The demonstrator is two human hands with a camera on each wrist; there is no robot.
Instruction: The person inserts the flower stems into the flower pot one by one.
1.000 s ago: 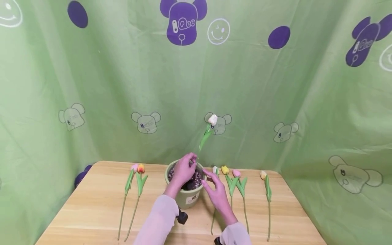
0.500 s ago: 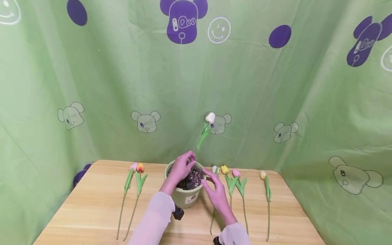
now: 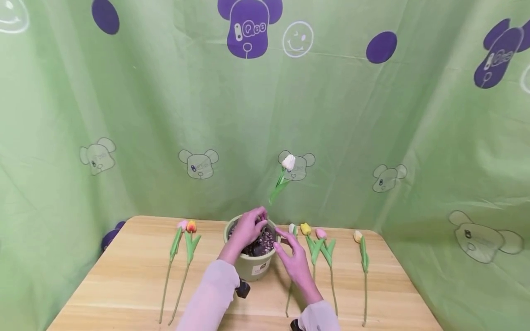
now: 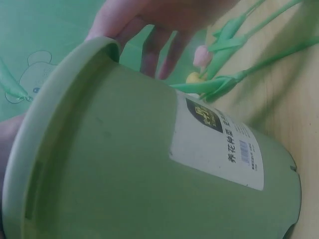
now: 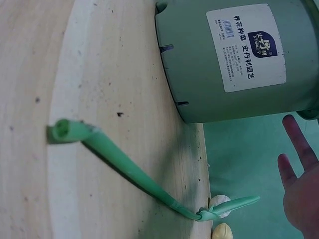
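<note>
Here we kept our left hand (image 3: pixel 247 228) over the green flowerpot (image 3: pixel 253 268), its fingers (image 3: pixel 258 215) curled round the base of the white tulip (image 3: pixel 288 162) where the stem met the dark gravel, apparently to steady the stem, which leaned up and to the right. The pot stood on the table (image 3: pixel 124 276), near the back edge and in the middle. Our right hand (image 3: pixel 295 259) hovered just beside the pot's right rim, fingers (image 3: pixel 283 236) spread and relaxed, gripping nothing; whether it touched the rim we could not tell. The stem thus lay inside the left fingers and a little apart from the right ones. Two tulips (image 3: pixel 182 248) lay flat to the left of the pot and four tulips (image 3: pixel 327 250) to its right, stems toward us, probably set out within easy reach.
</note>
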